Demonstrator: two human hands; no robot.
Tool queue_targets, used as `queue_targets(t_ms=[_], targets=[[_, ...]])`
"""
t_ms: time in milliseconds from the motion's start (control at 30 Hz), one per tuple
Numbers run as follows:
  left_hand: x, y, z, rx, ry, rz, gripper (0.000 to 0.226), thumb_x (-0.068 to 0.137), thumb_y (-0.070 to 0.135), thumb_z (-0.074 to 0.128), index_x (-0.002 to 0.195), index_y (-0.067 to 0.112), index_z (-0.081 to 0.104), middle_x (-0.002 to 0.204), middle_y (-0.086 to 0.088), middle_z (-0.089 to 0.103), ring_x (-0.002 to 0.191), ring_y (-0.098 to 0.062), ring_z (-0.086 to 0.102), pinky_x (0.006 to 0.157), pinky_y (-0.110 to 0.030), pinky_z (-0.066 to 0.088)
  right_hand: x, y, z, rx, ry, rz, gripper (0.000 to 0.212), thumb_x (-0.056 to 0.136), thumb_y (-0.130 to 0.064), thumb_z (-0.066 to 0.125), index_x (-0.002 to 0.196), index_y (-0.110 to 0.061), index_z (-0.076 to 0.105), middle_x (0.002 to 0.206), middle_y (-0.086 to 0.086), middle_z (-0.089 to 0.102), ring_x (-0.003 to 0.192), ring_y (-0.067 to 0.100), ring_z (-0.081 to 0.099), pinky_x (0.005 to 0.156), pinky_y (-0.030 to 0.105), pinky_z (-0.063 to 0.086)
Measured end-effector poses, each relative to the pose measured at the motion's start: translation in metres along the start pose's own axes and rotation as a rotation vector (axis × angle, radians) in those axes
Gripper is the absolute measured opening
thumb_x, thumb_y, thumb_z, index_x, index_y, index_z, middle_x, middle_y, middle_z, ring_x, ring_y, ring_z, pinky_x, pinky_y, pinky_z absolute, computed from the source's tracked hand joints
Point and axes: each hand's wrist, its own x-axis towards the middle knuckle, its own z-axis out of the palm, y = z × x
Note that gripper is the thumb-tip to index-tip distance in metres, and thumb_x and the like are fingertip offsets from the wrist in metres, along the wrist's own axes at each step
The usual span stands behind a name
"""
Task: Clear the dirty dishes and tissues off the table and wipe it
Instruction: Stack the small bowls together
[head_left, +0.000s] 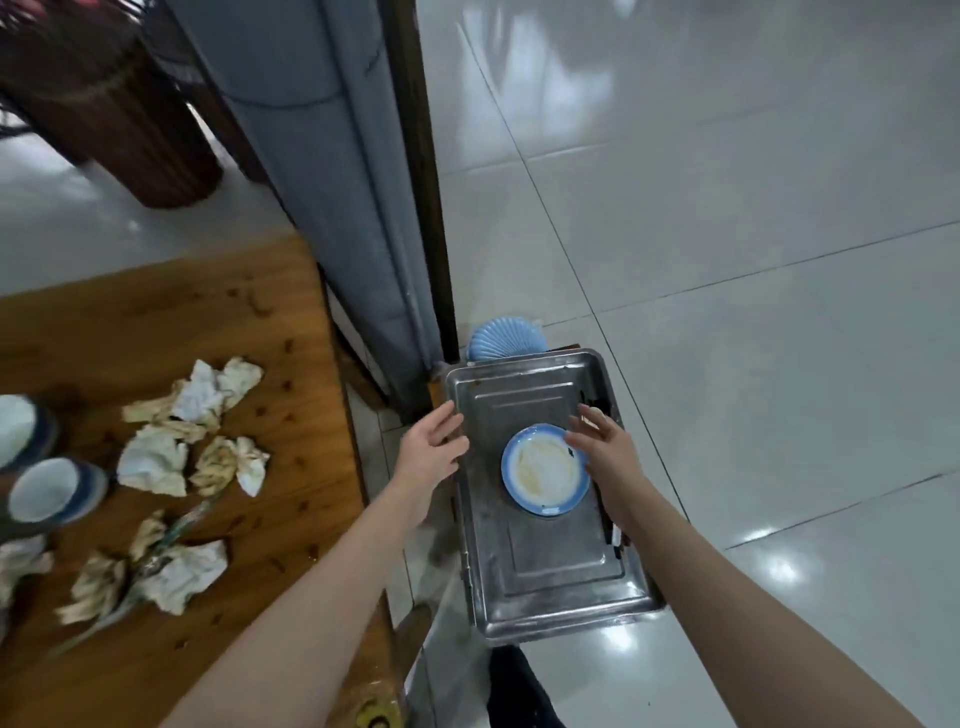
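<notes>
Both hands are open, fingers spread, holding nothing: left hand (434, 441) over the left rim of the tray (519, 623), right hand (597, 441) touching or just beside the dirty plate (545, 470), which lies mid-tray. I judge the plate set down. Next I would gather the tissues (176, 447) heaped toward the right edge of the table (208, 322) and stack the bowls (52, 491) before lifting. The bowls are cut off at the left; a blue ribbed item (504, 340) behind the tray's far edge is half hidden.

Dim, soft; glare on floor tiles (779, 566); edges warped, blurred.
</notes>
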Motion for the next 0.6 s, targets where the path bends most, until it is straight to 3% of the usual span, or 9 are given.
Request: queue_targets(t_ms=[167,500,600], targets=[[-0.05,0.02,-0.061,-0.008,0.023,0.078,0.06,0.09,-0.003,0.061,0.142,0.022,0.045,0.137,0.001,0.056,0.122,-0.02,0.055,0.102,-0.042,0.043,-0.055,-0.013,0.046,-0.012,-0.019,-0.067,0.045,0.089,-0.001,0.061,0.13,-0.013,0.051,0.116,0.003,0.063,0.094,0.005,0.057,0.085,0.031,0.039],[-0.151,0.025,-0.237,-0.062,0.096,0.193,0.055,0.091,0.008,0.064,0.141,0.022,0.046,0.131,0.002,0.058,0.121,-0.022,0.052,0.102,-0.04,0.04,-0.163,-0.028,0.172,-0.06,-0.146,-0.21,0.043,0.088,-0.004,0.062,0.129,-0.014,0.054,0.103,-0.001,0.067,0.092,0.007,0.06,0.068,0.021,0.043],[-0.174,0.021,-0.283,-0.084,0.126,0.236,0.054,0.091,0.004,0.063,0.141,0.018,0.046,0.131,-0.002,0.06,0.107,-0.018,0.06,0.087,-0.031,0.049,-0.192,-0.033,0.206,-0.069,-0.187,-0.225,0.041,0.088,-0.007,0.063,0.126,-0.016,0.054,0.109,0.002,0.065,0.095,0.009,0.059,0.067,0.022,0.045]])
